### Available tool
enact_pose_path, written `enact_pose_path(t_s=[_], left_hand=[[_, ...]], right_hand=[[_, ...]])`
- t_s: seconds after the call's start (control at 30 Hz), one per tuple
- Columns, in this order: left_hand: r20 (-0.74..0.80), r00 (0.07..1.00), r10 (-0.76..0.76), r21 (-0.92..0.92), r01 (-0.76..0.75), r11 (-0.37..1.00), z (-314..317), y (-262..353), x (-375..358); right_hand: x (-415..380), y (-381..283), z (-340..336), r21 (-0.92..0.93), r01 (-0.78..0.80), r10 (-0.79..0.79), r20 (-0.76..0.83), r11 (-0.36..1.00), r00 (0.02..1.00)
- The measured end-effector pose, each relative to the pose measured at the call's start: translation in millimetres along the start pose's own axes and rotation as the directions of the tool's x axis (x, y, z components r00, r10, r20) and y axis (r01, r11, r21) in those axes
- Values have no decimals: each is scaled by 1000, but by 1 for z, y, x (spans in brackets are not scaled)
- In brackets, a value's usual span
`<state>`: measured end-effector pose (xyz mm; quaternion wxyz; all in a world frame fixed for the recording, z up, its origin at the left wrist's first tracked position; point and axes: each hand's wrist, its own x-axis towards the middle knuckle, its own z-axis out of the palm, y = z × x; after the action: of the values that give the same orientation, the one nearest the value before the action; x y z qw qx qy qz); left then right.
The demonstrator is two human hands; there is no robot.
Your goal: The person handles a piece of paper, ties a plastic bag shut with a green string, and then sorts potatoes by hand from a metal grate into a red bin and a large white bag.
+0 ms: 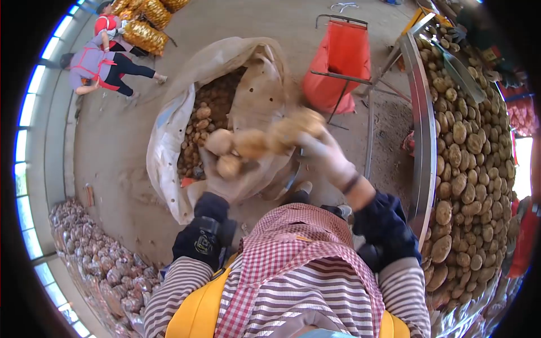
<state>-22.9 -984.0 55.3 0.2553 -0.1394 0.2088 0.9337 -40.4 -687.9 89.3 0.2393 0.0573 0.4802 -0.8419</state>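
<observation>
Over the big white woven sack [169, 180], both of my gloved hands handle potatoes. My left hand [222, 183], blurred, is cupped under and around a potato [229, 167], with another potato [219, 142] just above it. My right hand [329, 158], also smeared by motion, grips brown potatoes [296, 128] near the sack's right side. Between the hands is one more blurred potato [250, 143]. The sack's mouth gapes, and many small potatoes [211, 110] lie inside it. My left fingers are partly hidden.
On my right, a metal-edged table [425, 169] holds a heap of potatoes [468, 186] and a metal scoop [462, 73]. A red bag [338, 62] hangs on a frame ahead. Filled bags [107, 265] line the left. Two people [98, 67] stand near yellow net sacks [145, 36].
</observation>
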Motion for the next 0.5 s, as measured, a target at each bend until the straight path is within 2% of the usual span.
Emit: enact_pose_path(t_s=[0.03, 0.07, 0.13, 0.2, 0.27, 0.33, 0.37, 0.4, 0.43, 0.47, 0.5], left_hand=[[-140, 983, 118, 137, -99, 986, -25, 31, 3], [-252, 943, 217, 114, -193, 974, -52, 58, 7], [-423, 865, 270, 59, -271, 961, -112, 90, -7], [-527, 830, 183, 19, -204, 979, -156, 101, -5], [-655, 754, 49, 5, -61, 998, -167, 85, 27], [-789, 614, 22, 103, 97, 990, -131, 34, 70], [-506, 816, -279, -53, 294, 954, -172, 24, 110], [49, 807, -588, 72, 585, 808, -213, 14, 146], [449, 594, -668, 316, 593, 740, -247, 4, 179], [166, 770, -616, 324, 547, 771, -194, -26, 181], [-181, 863, -471, 370, 503, 781, -116, -64, 176]], right_hand=[[26, 15, 18, -235, 180, -197, -49, 955, 979], [44, 28, 31, -464, 330, -400, -58, 822, 915], [34, -3, 53, -745, 427, -505, 141, 513, 852], [17, -1, 40, -783, 500, -562, 239, 371, 792], [-8, 11, 9, -866, 365, -619, 84, 343, 781], [-60, 0, -22, -885, 136, -576, -168, 446, 800], [-92, -3, -42, -902, 76, -642, -241, 425, 728], [-127, -4, -64, -948, 37, -771, -233, 315, 593], [-169, -15, -80, -961, -8, -836, -243, 275, 491], [-208, -3, -99, -950, -173, -890, -307, 261, 338], [-252, -3, -109, -877, -359, -879, -415, 318, 235]])
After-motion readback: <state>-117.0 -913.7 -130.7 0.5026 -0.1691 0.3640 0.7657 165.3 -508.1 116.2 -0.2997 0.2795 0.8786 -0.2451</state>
